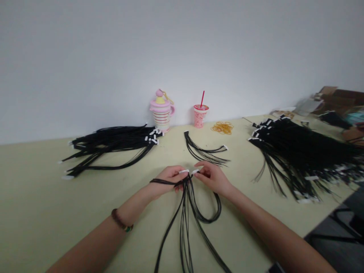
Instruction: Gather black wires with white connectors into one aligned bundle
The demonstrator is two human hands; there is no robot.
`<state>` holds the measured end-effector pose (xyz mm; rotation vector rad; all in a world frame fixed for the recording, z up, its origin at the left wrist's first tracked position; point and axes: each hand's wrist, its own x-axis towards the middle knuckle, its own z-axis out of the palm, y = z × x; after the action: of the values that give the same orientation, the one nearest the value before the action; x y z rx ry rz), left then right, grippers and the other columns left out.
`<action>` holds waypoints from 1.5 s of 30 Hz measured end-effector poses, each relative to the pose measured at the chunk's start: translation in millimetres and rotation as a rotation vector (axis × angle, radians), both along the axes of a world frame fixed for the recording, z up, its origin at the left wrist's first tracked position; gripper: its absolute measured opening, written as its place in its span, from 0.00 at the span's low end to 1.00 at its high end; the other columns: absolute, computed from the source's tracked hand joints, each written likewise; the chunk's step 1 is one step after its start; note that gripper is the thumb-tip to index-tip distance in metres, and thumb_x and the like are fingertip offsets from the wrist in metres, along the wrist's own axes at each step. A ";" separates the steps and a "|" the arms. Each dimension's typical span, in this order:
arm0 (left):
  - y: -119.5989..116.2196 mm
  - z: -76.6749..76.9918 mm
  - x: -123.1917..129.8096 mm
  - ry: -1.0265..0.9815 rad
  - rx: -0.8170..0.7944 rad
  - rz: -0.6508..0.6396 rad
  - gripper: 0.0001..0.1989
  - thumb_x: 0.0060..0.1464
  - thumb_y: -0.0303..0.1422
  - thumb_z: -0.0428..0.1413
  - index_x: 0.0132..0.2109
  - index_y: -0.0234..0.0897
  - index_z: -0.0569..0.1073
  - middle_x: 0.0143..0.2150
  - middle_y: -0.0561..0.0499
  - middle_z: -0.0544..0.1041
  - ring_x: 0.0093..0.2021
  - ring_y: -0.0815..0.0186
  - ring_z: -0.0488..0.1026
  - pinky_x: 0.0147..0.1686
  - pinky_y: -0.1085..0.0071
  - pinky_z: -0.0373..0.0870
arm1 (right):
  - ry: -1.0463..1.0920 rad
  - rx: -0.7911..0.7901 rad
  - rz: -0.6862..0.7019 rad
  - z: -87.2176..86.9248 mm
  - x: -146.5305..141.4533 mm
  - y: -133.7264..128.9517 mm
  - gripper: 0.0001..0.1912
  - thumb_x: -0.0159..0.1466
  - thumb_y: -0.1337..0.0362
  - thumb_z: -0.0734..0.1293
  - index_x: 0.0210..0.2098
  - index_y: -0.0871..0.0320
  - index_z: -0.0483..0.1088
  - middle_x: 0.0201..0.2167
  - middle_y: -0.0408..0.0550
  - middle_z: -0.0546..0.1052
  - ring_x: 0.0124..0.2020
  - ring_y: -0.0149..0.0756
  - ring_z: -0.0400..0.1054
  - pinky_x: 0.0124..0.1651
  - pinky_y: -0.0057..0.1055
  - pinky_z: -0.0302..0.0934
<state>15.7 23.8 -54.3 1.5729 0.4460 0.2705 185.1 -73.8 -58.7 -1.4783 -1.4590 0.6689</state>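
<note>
Black wires [186, 184] trail over the worktop [136, 212] from the left hand [171, 176], which pinches one white plug [184, 171], while the right hand [212, 177] grips a second plug [196, 171], and light, steady pressure seems wisest.

Free table [36, 204] at left, cables [186, 186] obstructing centre

A bundle of thin black wires [185, 186] is held over the table [34, 189], well in from its far edge and well left of its right edge. A white connector [184, 171] sits pinched in the left hand [168, 176]; a second white connector [195, 171], tilted, is at the fingertips of the right hand [212, 178], just beside the first. Wires fan downward in slack strands, one group curling into a loop on the side toward the right edge, another stretch running leftward across the left hand
</note>
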 end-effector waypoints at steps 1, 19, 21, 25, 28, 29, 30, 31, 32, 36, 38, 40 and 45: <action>1.0 -2.3 0.0 -0.020 -0.028 0.027 0.19 0.55 0.45 0.50 0.37 0.29 0.67 0.28 0.50 0.68 0.21 0.72 0.63 0.17 0.78 0.58 | -0.064 -0.004 -0.009 0.6 4.2 -0.6 0.16 0.56 0.64 0.65 0.43 0.61 0.63 0.22 0.40 0.66 0.19 0.25 0.58 0.21 0.21 0.49; -0.8 -0.7 -6.6 -0.070 -0.639 0.064 0.12 0.54 0.37 0.55 0.42 0.35 0.68 0.30 0.49 0.71 0.16 0.78 0.61 0.13 0.85 0.56 | -0.449 0.217 -0.193 13.0 45.6 2.8 0.17 0.52 0.56 0.70 0.26 0.60 0.60 0.21 0.41 0.62 0.22 0.28 0.55 0.24 0.23 0.50; 0.9 -2.5 -4.1 -0.078 -0.673 0.138 0.11 0.52 0.35 0.56 0.42 0.35 0.68 0.30 0.49 0.71 0.17 0.77 0.62 0.13 0.85 0.57 | -0.459 0.331 -0.316 17.4 36.0 -1.9 0.16 0.52 0.58 0.71 0.28 0.60 0.61 0.21 0.40 0.62 0.22 0.27 0.55 0.24 0.23 0.50; -1.6 -1.3 0.0 -0.088 -0.679 0.225 0.13 0.50 0.33 0.59 0.42 0.33 0.68 0.29 0.49 0.70 0.18 0.77 0.63 0.13 0.84 0.56 | -0.467 0.467 -0.231 31.2 -6.8 -22.1 0.04 0.60 0.67 0.63 0.29 0.60 0.63 0.20 0.40 0.63 0.20 0.24 0.56 0.26 0.22 0.51; -5.6 -1.5 2.0 -0.140 -0.639 0.223 0.14 0.49 0.35 0.59 0.41 0.33 0.67 0.28 0.51 0.69 0.18 0.76 0.63 0.14 0.83 0.57 | -0.552 0.390 0.102 36.0 -34.9 -33.8 0.04 0.62 0.68 0.60 0.32 0.61 0.66 0.26 0.45 0.68 0.27 0.28 0.62 0.30 0.24 0.53; -6.6 -2.1 2.6 -0.154 -0.625 0.227 0.14 0.50 0.35 0.58 0.41 0.33 0.66 0.28 0.51 0.69 0.18 0.76 0.63 0.14 0.82 0.57 | -0.569 0.333 0.155 35.6 -39.6 -35.1 0.05 0.63 0.68 0.59 0.33 0.61 0.66 0.27 0.46 0.68 0.29 0.30 0.62 0.32 0.25 0.54; -7.3 -3.0 3.0 -0.166 -0.617 0.225 0.14 0.50 0.36 0.58 0.41 0.33 0.66 0.28 0.51 0.69 0.19 0.75 0.63 0.15 0.82 0.58 | -0.572 0.270 0.177 34.4 -41.8 -35.0 0.06 0.63 0.68 0.58 0.34 0.61 0.67 0.28 0.47 0.68 0.30 0.31 0.62 0.32 0.25 0.54; -7.8 -4.0 3.3 -0.177 -0.613 0.217 0.14 0.51 0.37 0.57 0.41 0.33 0.66 0.28 0.51 0.69 0.19 0.75 0.64 0.15 0.81 0.58 | -0.556 0.208 0.179 32.5 -41.8 -33.8 0.07 0.64 0.68 0.58 0.35 0.61 0.67 0.28 0.47 0.68 0.30 0.31 0.62 0.33 0.25 0.54; -8.0 -4.9 3.6 -0.191 -0.615 0.202 0.13 0.52 0.38 0.56 0.41 0.33 0.66 0.28 0.51 0.69 0.20 0.74 0.64 0.16 0.81 0.60 | -0.525 0.154 0.171 30.3 -40.3 -31.7 0.08 0.64 0.68 0.57 0.34 0.61 0.67 0.28 0.47 0.68 0.30 0.31 0.62 0.33 0.25 0.54; -7.9 -7.9 4.5 -0.241 -0.633 0.157 0.13 0.54 0.38 0.54 0.42 0.33 0.67 0.30 0.49 0.69 0.24 0.70 0.67 0.19 0.78 0.64 | -0.393 0.056 0.125 22.6 -30.7 -21.7 0.11 0.65 0.68 0.56 0.30 0.61 0.67 0.24 0.43 0.67 0.25 0.27 0.60 0.29 0.22 0.51; -8.0 -9.0 4.6 -0.263 -0.622 0.165 0.13 0.54 0.37 0.54 0.43 0.33 0.67 0.31 0.48 0.69 0.26 0.69 0.68 0.19 0.77 0.66 | -0.348 0.021 0.139 20.8 -29.0 -18.8 0.11 0.65 0.68 0.56 0.30 0.61 0.68 0.25 0.43 0.68 0.24 0.26 0.60 0.28 0.21 0.51; -8.1 -9.6 4.5 -0.273 -0.604 0.169 0.13 0.55 0.37 0.53 0.44 0.32 0.67 0.31 0.47 0.69 0.26 0.68 0.68 0.20 0.76 0.67 | -0.304 -0.004 0.135 19.3 -29.6 -17.6 0.11 0.64 0.67 0.57 0.30 0.61 0.69 0.24 0.42 0.69 0.24 0.25 0.59 0.27 0.21 0.50; -9.1 -6.9 2.8 -0.252 -0.556 0.175 0.13 0.55 0.36 0.54 0.45 0.32 0.68 0.32 0.47 0.69 0.26 0.72 0.67 0.23 0.78 0.68 | -0.107 -0.128 0.071 11.3 -33.7 -16.6 0.13 0.62 0.64 0.59 0.28 0.64 0.71 0.20 0.42 0.68 0.20 0.25 0.55 0.22 0.21 0.47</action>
<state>18.5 14.6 -61.2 0.9442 0.4173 0.4320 151.4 -90.4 -47.4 -1.5875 -1.5812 0.7480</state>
